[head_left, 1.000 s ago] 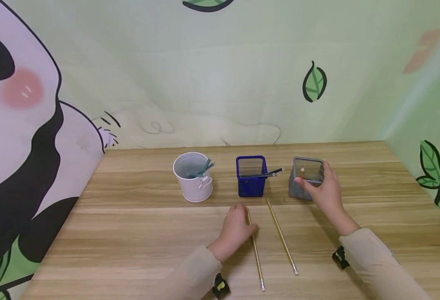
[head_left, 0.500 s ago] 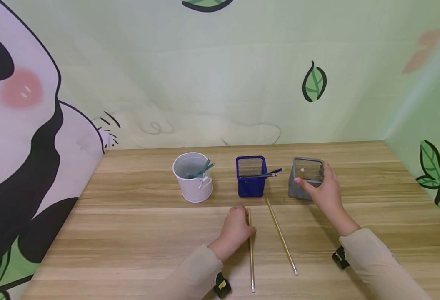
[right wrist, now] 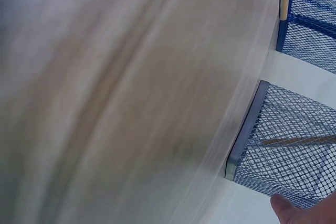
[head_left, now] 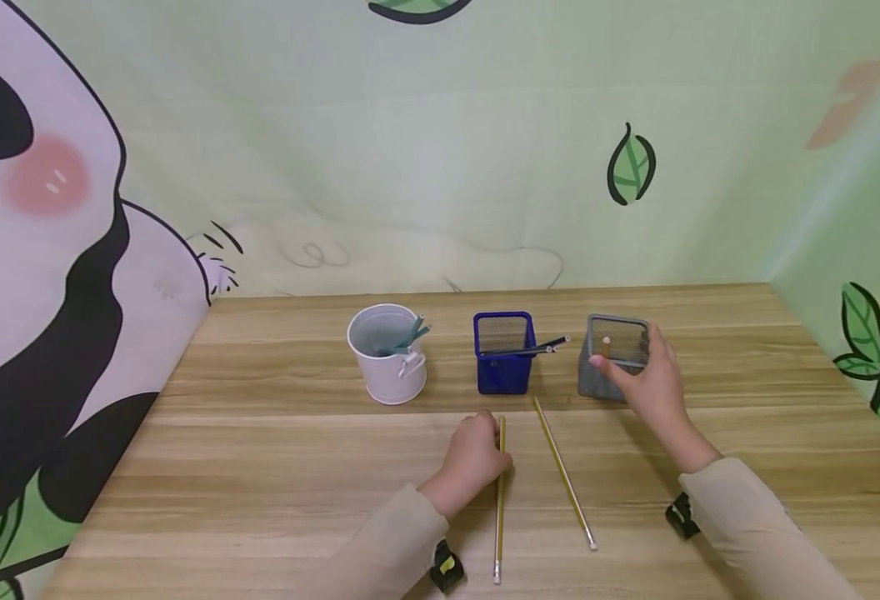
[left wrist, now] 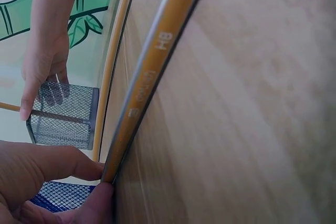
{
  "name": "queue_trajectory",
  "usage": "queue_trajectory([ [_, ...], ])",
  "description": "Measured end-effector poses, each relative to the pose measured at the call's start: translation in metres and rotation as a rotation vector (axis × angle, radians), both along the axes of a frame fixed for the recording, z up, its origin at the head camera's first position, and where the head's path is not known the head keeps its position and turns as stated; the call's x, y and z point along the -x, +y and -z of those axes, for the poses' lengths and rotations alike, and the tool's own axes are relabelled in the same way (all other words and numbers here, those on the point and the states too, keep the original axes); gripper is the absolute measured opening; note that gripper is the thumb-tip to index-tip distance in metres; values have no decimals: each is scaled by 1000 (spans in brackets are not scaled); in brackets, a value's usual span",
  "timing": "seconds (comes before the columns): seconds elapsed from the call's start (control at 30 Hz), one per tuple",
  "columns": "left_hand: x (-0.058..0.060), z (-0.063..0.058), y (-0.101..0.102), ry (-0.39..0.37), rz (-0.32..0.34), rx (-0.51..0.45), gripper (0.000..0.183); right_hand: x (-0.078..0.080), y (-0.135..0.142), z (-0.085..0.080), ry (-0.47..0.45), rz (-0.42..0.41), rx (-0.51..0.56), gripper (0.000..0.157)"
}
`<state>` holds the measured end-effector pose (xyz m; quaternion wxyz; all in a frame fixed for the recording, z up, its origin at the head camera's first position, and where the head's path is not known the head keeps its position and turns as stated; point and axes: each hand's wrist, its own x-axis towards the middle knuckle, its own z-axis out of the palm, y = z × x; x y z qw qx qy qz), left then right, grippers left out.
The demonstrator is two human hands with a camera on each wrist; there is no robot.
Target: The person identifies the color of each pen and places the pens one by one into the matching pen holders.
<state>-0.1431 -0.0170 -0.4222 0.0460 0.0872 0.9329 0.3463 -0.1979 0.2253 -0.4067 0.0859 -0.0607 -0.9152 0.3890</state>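
My left hand [head_left: 472,462] pinches a yellow HB pencil [left wrist: 144,85] between thumb and index finger, as the left wrist view shows. The pencil lies along the tabletop, its eraser end toward me; whether it is slightly raised I cannot tell. To its right, a second yellow pencil [head_left: 563,475] rests slantwise on the wood. Farther right, my right hand [head_left: 657,387] holds a grey mesh pen holder [head_left: 597,383] at its rim, thumb in front and fingers round the right side. One yellow pencil [right wrist: 299,140] stands inside that holder, visible through the mesh.
Left of the grey holder stands a blue mesh holder [head_left: 503,377] with several dark pencils [head_left: 541,347] leaning out rightward. A white bucket [head_left: 391,379] with teal pencils [head_left: 410,333] is at the left. Behind the table [head_left: 260,450] rises a printed wall.
The eraser end of the pencil in my left hand has swung left, and the pencil has turned about its length. My left hand has barely shifted; the right hand and the grey holder stay put.
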Motion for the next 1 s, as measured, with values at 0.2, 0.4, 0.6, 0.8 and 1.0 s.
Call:
queue_trajectory([
  [0.2,0,-1,0,-51,-18,-24,26,0,0,0,-3,-5,2,107],
  [0.4,-1,-1,-1,-57,-44,-72,24,0,0,0,2,-8,5,106],
  [0.6,-3,-3,-2,-38,-63,-111,21,0,0,0,19,-7,1,104],
  [0.8,-3,-2,-3,-21,-53,-137,18,0,1,0,12,-8,0,104],
  [1.0,-2,1,-5,-53,-42,-190,13,0,0,-1,1,-9,0,105],
])
